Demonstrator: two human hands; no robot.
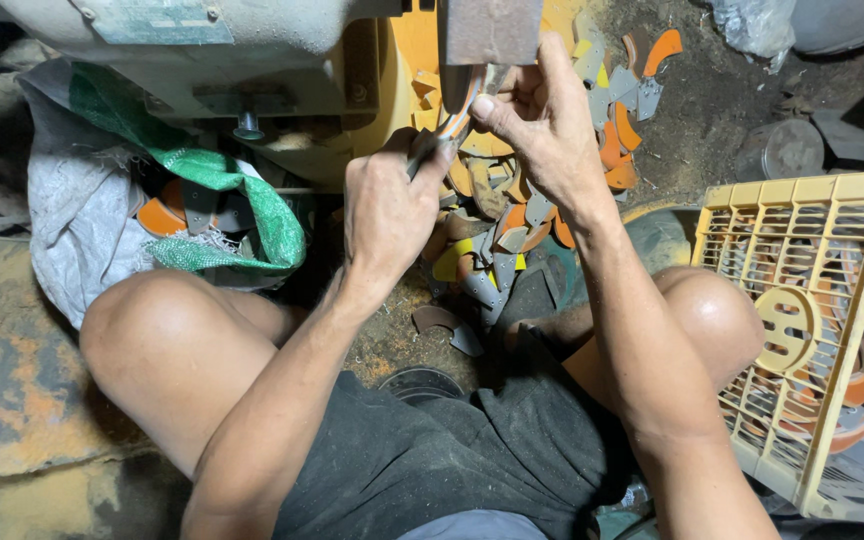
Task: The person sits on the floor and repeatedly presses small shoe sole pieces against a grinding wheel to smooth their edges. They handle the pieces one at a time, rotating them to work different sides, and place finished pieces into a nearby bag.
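Observation:
My left hand is closed around a thin dark tool whose tip points up toward the machine. My right hand pinches a curved orange and grey piece just under the rusty metal block of the press-like machine. The two hands almost touch at the piece. Below them lies a heap of orange, grey and yellow cut scraps on the dirt floor between my bare knees.
A yellow plastic crate with similar pieces inside stands at the right. A white sack with green mesh bag holding orange pieces lies at the left. More scraps are scattered beyond the machine. A round metal tin sits at upper right.

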